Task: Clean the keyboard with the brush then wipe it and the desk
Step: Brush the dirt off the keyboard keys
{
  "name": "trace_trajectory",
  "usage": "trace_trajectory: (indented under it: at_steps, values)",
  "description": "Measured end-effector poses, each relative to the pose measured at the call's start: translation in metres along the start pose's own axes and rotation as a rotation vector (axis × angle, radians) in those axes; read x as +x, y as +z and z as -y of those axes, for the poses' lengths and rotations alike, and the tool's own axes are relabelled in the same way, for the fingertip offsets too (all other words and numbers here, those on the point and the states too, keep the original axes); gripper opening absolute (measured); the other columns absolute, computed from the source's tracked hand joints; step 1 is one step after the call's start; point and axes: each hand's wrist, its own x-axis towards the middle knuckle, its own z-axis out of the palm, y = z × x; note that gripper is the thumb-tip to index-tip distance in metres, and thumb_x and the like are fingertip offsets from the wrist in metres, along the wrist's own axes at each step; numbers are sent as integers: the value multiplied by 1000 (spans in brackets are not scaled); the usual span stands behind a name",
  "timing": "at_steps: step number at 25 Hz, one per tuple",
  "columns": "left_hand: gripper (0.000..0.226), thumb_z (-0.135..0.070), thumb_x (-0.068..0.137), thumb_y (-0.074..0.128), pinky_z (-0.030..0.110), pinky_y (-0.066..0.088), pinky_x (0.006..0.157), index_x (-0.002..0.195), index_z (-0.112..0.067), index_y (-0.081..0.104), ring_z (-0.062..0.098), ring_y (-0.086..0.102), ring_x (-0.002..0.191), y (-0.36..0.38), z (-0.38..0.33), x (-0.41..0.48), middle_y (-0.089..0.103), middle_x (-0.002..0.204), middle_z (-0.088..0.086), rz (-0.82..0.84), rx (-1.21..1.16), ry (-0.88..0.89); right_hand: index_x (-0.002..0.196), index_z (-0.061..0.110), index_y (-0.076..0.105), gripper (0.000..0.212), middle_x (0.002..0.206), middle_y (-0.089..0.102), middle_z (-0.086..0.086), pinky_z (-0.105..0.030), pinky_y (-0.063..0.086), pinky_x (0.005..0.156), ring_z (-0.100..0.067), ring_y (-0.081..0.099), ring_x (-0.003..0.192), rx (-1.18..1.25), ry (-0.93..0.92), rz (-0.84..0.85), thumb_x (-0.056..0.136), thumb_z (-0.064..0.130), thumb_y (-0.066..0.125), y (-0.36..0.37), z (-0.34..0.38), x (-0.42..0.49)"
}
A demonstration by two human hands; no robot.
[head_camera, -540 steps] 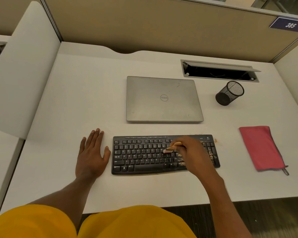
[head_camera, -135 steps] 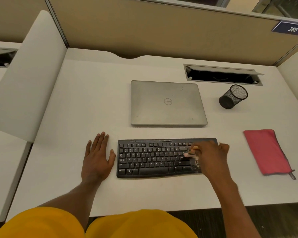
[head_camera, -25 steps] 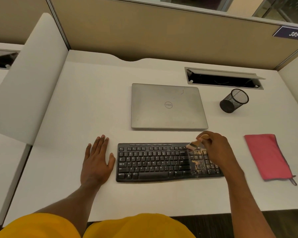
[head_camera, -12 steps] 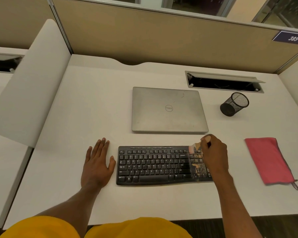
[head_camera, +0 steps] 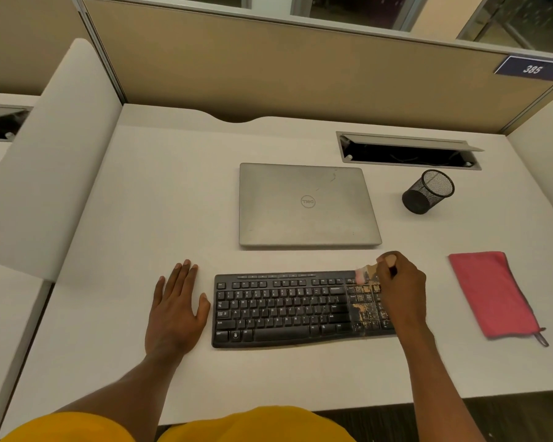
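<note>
Keyboard (head_camera: 284,309) lies near the front edge of the surface (head_camera: 141,202). Right hand (head_camera: 403,291) pinches a small brush (head_camera: 366,272) at the keyboard's far right corner, above brown debris (head_camera: 363,309) on the number pad. Left hand (head_camera: 176,311) rests flat alongside, fingers straight. Red cloth (head_camera: 492,295) lies unused near the right edge; wiping apparently remains.

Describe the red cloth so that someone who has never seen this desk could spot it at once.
Start at the white desk and find the black keyboard near its front edge. Look right of it, past the right hand holding the brush: the cloth lies flat there, nearer than the black mesh cup. It is the only red, soft thing on the desk.
</note>
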Motion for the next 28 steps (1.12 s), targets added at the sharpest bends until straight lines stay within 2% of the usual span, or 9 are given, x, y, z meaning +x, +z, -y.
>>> trace_trajectory:
  at_steps: [3, 6, 9, 12, 15, 18, 20, 24, 28]
  values:
    - [75, -54, 102, 24, 45, 8, 133, 168, -21, 19, 9, 2, 162, 0, 0, 0, 13, 176, -3, 2, 4, 1, 101, 15, 65, 14, 82, 66, -1, -20, 46, 58, -16, 61, 73, 49, -42, -70, 103, 18, 51, 2, 5, -6]
    - [74, -54, 102, 25, 44, 6, 133, 169, -22, 18, 8, 1, 162, 0, 0, 0, 13, 176, -3, 6, 6, -1, 102, 19, 65, 16, 78, 67, -3, -35, 49, 58, -23, 62, 70, 46, -55, -57, 104, 23, 50, 13, -6, -12]
    - [74, -53, 102, 25, 42, 4, 133, 169, -22, 17, 7, -2, 162, -1, -1, 0, 11, 176, -4, 9, 8, -5, 95, 22, 63, 16, 76, 63, -5, -35, 47, 57, -27, 60, 68, -1, -46, -26, 103, 23, 49, 16, -20, -14]
    - [74, -53, 102, 26, 41, 3, 133, 169, -23, 16, 6, -3, 162, -1, -1, -1, 11, 176, -4, 10, 7, -6, 86, 16, 60, 19, 69, 62, -5, -39, 47, 55, -27, 58, 63, 4, -68, -25, 102, 17, 50, 8, -13, -12]
    - [74, -52, 102, 27, 40, 2, 133, 169, -23, 16, 6, -3, 162, -2, -2, -1, 10, 176, -4, 11, 1, -6, 96, 15, 64, 15, 75, 67, -5, -36, 50, 59, -23, 63, 68, 53, -78, -76, 103, 18, 51, 7, -6, -12]
    - [74, -53, 102, 26, 40, 1, 133, 169, -22, 16, 6, -3, 162, -2, -1, -1, 10, 176, -4, 11, -1, -5, 102, 16, 65, 16, 80, 67, -6, -32, 47, 58, -23, 61, 69, 10, -59, -51, 103, 21, 50, 13, -14, -14]
    - [74, -53, 102, 26, 41, 2, 133, 169, -23, 16, 6, -3, 162, -1, -2, -1, 10, 176, -4, 12, -1, -5, 97, 19, 64, 16, 77, 64, -7, -31, 44, 55, -23, 59, 66, -33, -61, -9, 103, 22, 49, 13, -20, -14]
    - [74, -53, 102, 26, 40, 2, 133, 169, -22, 15, 5, -3, 162, -1, -1, -1, 10, 176, -4, 9, -1, -6, 88, 17, 60, 19, 70, 62, -4, -38, 48, 56, -23, 58, 64, -16, -89, -1, 103, 22, 49, 7, -15, -13]
    - [74, -53, 102, 26, 40, 2, 133, 169, -22, 16, 6, -2, 162, -1, 0, -1, 11, 176, -4, 4, 0, -4, 102, 20, 65, 15, 79, 64, -1, -26, 46, 59, -18, 61, 70, 45, -71, -23, 103, 25, 50, 14, -1, -20]
